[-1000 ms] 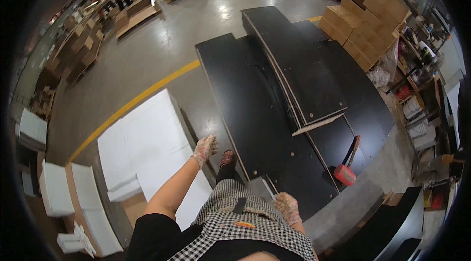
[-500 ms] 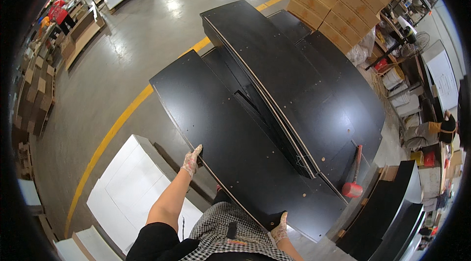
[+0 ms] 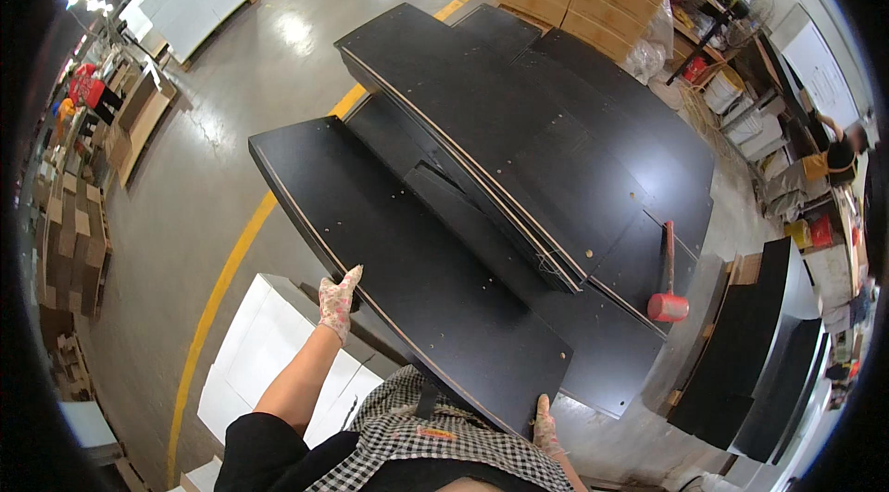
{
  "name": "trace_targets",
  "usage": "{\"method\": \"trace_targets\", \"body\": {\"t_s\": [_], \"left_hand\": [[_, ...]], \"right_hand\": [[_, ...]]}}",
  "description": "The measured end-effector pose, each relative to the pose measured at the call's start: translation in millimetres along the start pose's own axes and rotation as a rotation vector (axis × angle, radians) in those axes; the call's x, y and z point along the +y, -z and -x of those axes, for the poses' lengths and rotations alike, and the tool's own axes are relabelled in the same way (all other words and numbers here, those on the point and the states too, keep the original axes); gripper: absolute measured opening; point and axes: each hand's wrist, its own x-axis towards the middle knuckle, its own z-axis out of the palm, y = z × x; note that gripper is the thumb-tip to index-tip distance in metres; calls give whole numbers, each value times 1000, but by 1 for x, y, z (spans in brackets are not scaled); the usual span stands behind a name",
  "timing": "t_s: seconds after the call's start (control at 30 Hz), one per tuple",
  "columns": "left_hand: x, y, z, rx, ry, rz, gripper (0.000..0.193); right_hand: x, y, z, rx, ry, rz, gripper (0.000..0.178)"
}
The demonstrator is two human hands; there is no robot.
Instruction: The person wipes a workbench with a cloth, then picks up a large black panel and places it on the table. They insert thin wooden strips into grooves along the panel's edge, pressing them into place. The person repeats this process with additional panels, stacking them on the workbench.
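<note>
A long, flat black panel with pale brown edges (image 3: 398, 242) is in the person's 2 hands, slanting across the left edge of a broad stack of black boards (image 3: 593, 154); whether any of it rests there, I can't tell. The left hand (image 3: 337, 309), in a patterned pale glove, grasps its left long edge, thumb on top; the right hand (image 3: 546, 429), gloved alike, grips its near right corner. I'd call this step 2-handed handling of 1 panel. The next move calls, I'd judge, for even support, minding the unheld far end. A red-headed mallet (image 3: 668, 308) lies by the stack's right edge.

As for writing, the checked black-and-white apron (image 3: 398, 441) wears an orange badge (image 3: 435, 433), and the brown cardboard cartons (image 3: 602, 1) carry faint print; I can't read either.
</note>
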Motion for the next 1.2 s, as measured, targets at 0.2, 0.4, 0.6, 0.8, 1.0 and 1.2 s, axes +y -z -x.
{"method": "trace_targets", "body": {"t_s": [0.2,0.4,0.6,0.8,1.0,1.2], "left_hand": [[42,-7,36,-14,-74,-90,75],[61,-39,48,-54,-276,-111,91],[84,-84,52,-11,-460,-13,83],[122,-110,59,-100,-460,-136,111],[142,-116,55,-243,-456,-76,115],[147,-126,46,-371,-548,-110,73]], "right_hand": [[-21,43,17,-246,-51,-258,73],[-69,79,-9,-374,-123,-151,48],[-111,116,-48,-391,-205,-80,56],[-145,147,-80,-643,-222,-428,34],[-153,136,-63,-330,285,-455,44],[-154,70,-34,-206,520,-757,46]]}}
